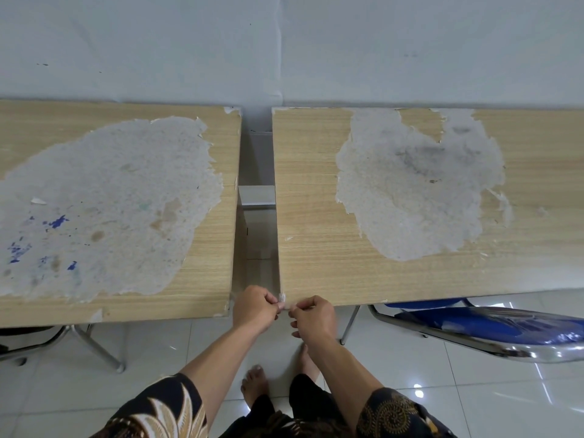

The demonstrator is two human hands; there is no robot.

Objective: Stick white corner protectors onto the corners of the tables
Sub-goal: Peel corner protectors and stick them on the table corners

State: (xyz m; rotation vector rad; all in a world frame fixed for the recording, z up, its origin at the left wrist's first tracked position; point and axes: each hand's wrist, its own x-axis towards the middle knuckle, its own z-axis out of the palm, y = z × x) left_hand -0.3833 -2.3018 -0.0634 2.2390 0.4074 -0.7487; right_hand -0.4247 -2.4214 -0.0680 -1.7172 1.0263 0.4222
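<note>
Two worn wooden tables stand side by side against the wall: the left table [208, 235] and the right table [309, 235], with a narrow gap between them. A small white corner protector [282, 297] sits at the near left corner of the right table. My left hand [256, 308] pinches it from the left with curled fingers. My right hand [313, 317] is just to its right at the table's front edge, and its thumb and forefinger pinch something small and pale by the protector. The near right corner of the left table [228, 306] looks chipped and bare.
A blue chair with chrome frame [480, 327] stands under the right table. Metal table legs [98, 346] show under the left one. A pale box [257, 196] sits in the gap. My bare feet [254, 385] are on shiny white floor tiles.
</note>
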